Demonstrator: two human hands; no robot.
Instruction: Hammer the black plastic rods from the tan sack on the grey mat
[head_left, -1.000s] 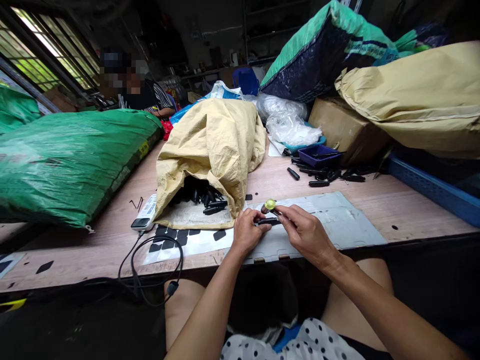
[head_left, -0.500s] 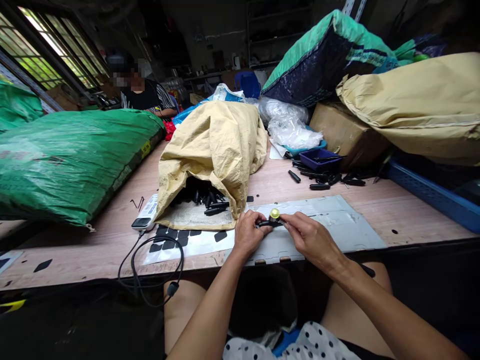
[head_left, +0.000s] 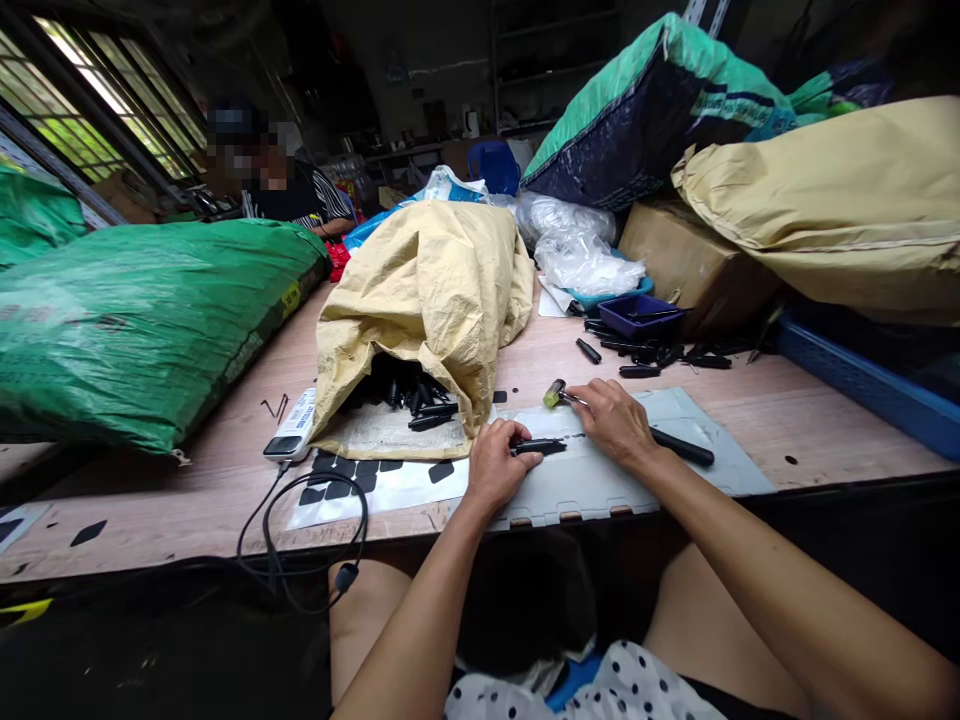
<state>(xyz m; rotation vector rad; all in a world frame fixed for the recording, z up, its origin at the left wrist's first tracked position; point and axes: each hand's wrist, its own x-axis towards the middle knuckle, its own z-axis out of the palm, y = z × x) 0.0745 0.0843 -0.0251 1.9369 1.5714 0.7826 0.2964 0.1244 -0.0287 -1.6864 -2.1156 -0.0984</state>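
Note:
My left hand (head_left: 498, 462) is closed on a slim black pen-shaped piece (head_left: 543, 446), which points to the right over a grey board (head_left: 600, 490). My right hand (head_left: 616, 422) grips a small hammer by its shaft. The hammer's head (head_left: 555, 393), yellowish on one face, is up and beyond the black piece, apart from it. Its dark handle (head_left: 684, 447) sticks out behind my right hand. A tan sack (head_left: 431, 290) lies on its side just past my left hand, its mouth toward me, with several similar black pieces (head_left: 433, 415) inside.
More black pieces (head_left: 640, 371) lie by a small purple tray (head_left: 637, 322). A white device (head_left: 294, 430) with a looped cable stands left. A green sack (head_left: 150, 330) fills the left side; a blue basket (head_left: 870, 385) is at right. Across the table sits another person (head_left: 292, 195).
My right hand has lifted the hammer head away from the black piece and turned it, moving slightly up and to the right. My left hand stays put with the black piece.

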